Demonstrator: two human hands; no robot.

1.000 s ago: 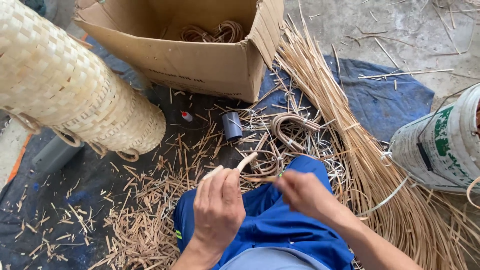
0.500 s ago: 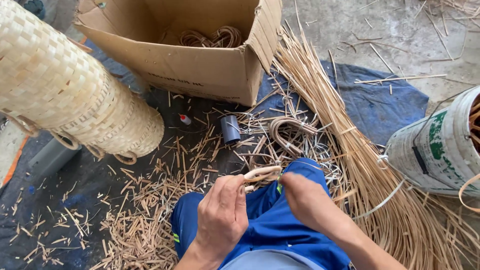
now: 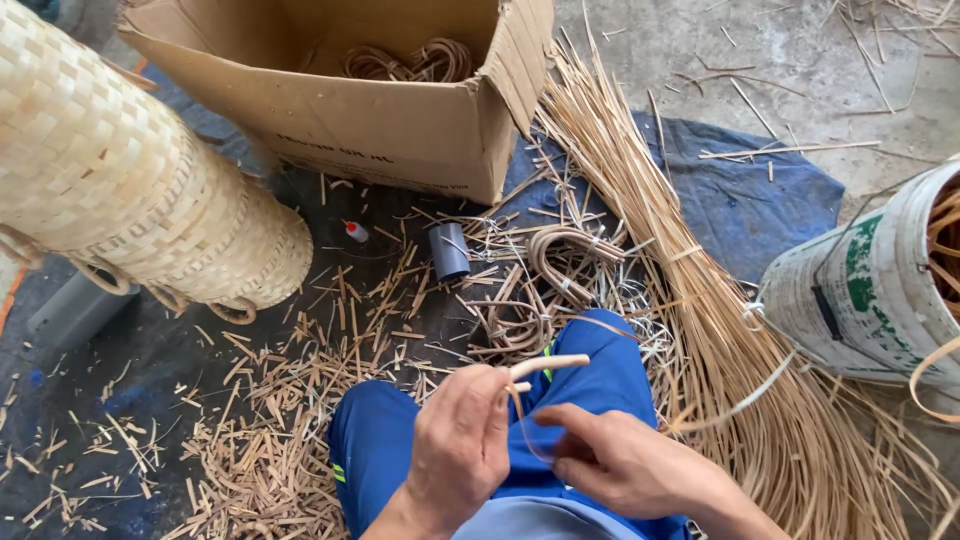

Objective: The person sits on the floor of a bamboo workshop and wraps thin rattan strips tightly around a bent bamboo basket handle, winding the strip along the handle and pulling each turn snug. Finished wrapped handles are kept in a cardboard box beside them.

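Note:
My left hand (image 3: pixel 462 440) is closed around a short pale rattan piece (image 3: pixel 548 365) whose tip sticks out to the right above my blue-trousered lap (image 3: pixel 385 440). My right hand (image 3: pixel 620 462) sits just to the right of it, fingers pinched on a thin cane strip (image 3: pixel 522 420) that loops down from the rattan piece. Both hands hover over my knees. Bent rattan loops (image 3: pixel 565 262) lie on the floor just beyond my knee.
A cardboard box (image 3: pixel 400 130) with coiled rattan stands at the back. Stacked woven baskets (image 3: pixel 130 190) lie at left. A long cane bundle (image 3: pixel 700 300) runs down the right beside a white bucket (image 3: pixel 860 290). Cut cane scraps (image 3: pixel 270 420), a small dark tube (image 3: pixel 449 250) and a small bottle (image 3: pixel 355 231) litter the dark mat.
My hands have drawn closer to my body and slightly lower. The rattan piece has turned so its tip points right, and my right hand has slid down along the thin strip.

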